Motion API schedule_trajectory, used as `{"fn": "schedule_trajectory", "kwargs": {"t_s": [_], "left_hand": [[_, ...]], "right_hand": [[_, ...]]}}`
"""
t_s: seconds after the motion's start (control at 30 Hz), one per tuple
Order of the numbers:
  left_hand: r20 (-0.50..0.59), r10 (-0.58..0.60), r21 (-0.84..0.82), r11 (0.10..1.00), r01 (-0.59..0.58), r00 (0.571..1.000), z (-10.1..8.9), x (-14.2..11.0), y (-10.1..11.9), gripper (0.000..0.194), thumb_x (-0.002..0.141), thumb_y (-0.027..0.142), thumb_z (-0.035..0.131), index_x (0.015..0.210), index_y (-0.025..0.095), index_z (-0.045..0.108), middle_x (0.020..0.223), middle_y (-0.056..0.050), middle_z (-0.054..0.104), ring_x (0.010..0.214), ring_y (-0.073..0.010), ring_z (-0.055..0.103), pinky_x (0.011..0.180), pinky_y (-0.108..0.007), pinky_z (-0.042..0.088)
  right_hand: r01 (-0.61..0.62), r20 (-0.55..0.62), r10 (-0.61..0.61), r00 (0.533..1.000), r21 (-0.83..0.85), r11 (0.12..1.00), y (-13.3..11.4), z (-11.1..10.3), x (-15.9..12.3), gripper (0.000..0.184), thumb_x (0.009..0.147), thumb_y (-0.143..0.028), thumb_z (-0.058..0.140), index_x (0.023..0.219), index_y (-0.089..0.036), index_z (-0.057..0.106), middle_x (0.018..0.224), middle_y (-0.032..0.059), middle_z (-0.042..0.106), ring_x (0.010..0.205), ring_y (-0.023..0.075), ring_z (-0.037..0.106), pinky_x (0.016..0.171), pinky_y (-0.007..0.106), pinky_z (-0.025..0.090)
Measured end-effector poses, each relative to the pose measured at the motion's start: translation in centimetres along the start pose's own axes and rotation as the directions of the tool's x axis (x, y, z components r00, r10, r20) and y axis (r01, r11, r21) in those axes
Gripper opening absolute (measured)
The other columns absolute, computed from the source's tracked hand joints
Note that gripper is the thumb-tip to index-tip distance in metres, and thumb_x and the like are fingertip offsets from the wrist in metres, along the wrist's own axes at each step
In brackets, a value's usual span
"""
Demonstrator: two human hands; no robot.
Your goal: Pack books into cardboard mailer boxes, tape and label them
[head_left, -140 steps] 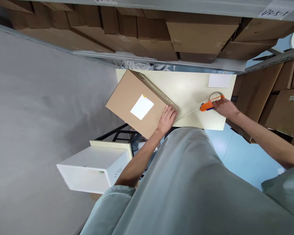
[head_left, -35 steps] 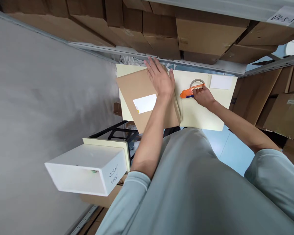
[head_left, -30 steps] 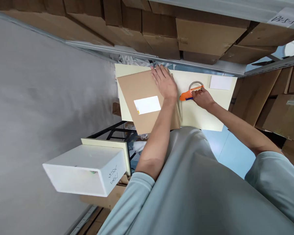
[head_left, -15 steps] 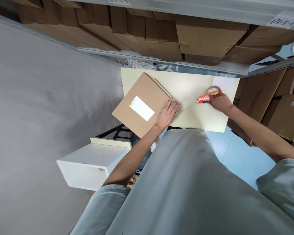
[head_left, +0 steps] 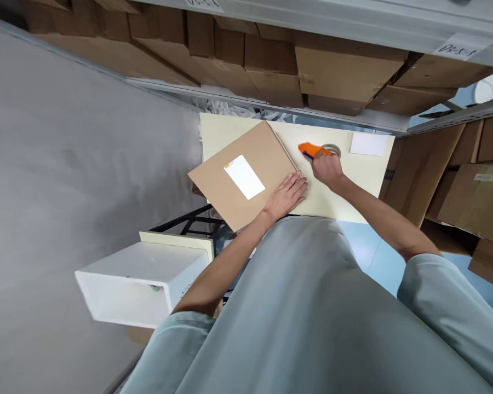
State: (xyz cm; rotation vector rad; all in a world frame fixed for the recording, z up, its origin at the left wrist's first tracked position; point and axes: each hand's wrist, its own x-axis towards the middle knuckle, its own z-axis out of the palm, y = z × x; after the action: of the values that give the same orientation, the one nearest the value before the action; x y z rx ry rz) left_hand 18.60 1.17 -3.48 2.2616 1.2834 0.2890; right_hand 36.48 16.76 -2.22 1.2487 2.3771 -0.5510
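Observation:
A cardboard box (head_left: 213, 178) with a white label (head_left: 245, 177) on its top lies turned at an angle on the cream table (head_left: 353, 186). My left hand (head_left: 286, 194) rests flat on the box's near right corner, fingers stretched over the edge. To the right of the box, my right hand (head_left: 327, 168) is closed around the handle of an orange tape dispenser (head_left: 311, 150). Its tape roll (head_left: 332, 149) shows behind my fingers. The dispenser's tip points left toward the box's right side, with a small gap between them.
A white paper (head_left: 368, 144) lies at the table's far right corner. Beyond the table runs a shelf packed with cardboard boxes (head_left: 345, 74). More boxes (head_left: 472, 197) stand at right. A white bin (head_left: 139, 279) sits lower left, near a grey wall (head_left: 66, 164).
Over the last half second my right hand has brought the tape dispenser left toward the box. The box has turned slightly under my left hand, which earlier lay farther up the box.

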Motion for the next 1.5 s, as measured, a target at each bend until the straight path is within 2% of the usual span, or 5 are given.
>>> {"fn": "schedule_trajectory", "kwargs": {"t_s": [0.33, 0.7, 0.9, 1.27, 1.5], "left_hand": [[-0.196, -0.033, -0.144, 0.99, 0.004, 0.98, -1.1, 0.6, 1.1, 0.045, 0.111, 0.041, 0.053, 0.143, 0.011, 0.065, 0.151, -0.021, 0.067, 0.155, -0.0336, 0.053, 0.13, -0.057, 0.046], [-0.744, -0.263, -0.291, 0.955, 0.058, 0.614, -12.3, 1.4, 6.4, 0.035, 0.109, 0.036, 0.058, 0.139, 0.019, 0.058, 0.121, -0.014, 0.071, 0.119, -0.0273, 0.072, 0.102, -0.042, 0.061], [-0.799, -0.247, -0.304, 0.953, -0.013, 0.548, -16.0, 2.2, 7.1, 0.038, 0.107, 0.039, 0.061, 0.139, 0.02, 0.054, 0.123, -0.014, 0.069, 0.119, -0.0286, 0.071, 0.104, -0.043, 0.06], [-0.655, -0.119, -0.227, 0.973, -0.045, 0.746, -26.2, 13.2, 0.0, 0.063, 0.103, 0.029, 0.053, 0.163, 0.013, 0.038, 0.167, -0.023, 0.048, 0.158, -0.0339, 0.046, 0.131, -0.053, 0.04], [-0.568, -0.179, -0.236, 0.97, 0.05, 0.803, -20.5, 8.6, -0.6, 0.066, 0.108, 0.035, 0.048, 0.169, 0.013, 0.035, 0.171, -0.022, 0.046, 0.159, -0.034, 0.046, 0.131, -0.057, 0.041]], "right_hand": [[0.086, -0.3, -0.071, 0.951, 0.039, 0.996, 0.2, -7.8, -1.4, 0.066, 0.113, -0.053, 0.036, 0.141, 0.005, 0.051, 0.109, 0.0282, 0.073, 0.102, 0.0409, 0.072, 0.098, 0.055, 0.053], [0.203, -0.575, -0.28, 0.768, -0.195, 0.959, -5.3, -12.7, -11.8, 0.035, 0.105, -0.021, 0.042, 0.13, -0.006, 0.06, 0.113, 0.0225, 0.071, 0.106, 0.037, 0.064, 0.096, 0.055, 0.052], [0.108, -0.697, -0.265, 0.667, -0.261, 0.959, -7.9, -16.5, -13.2, 0.039, 0.107, -0.014, 0.038, 0.14, -0.01, 0.058, 0.118, 0.0186, 0.074, 0.105, 0.0308, 0.066, 0.102, 0.05, 0.05], [-0.049, -0.697, -0.053, 0.715, -0.126, 0.991, -6.0, -30.1, 0.0, 0.04, 0.103, -0.016, 0.04, 0.136, -0.004, 0.06, 0.124, 0.0253, 0.074, 0.122, 0.035, 0.066, 0.122, 0.054, 0.035], [-0.046, -0.587, 0.031, 0.809, -0.01, 0.999, -3.3, -30.8, 6.7, 0.049, 0.098, -0.02, 0.045, 0.137, 0.008, 0.056, 0.127, 0.0372, 0.069, 0.127, 0.0434, 0.062, 0.116, 0.064, 0.038]]}}
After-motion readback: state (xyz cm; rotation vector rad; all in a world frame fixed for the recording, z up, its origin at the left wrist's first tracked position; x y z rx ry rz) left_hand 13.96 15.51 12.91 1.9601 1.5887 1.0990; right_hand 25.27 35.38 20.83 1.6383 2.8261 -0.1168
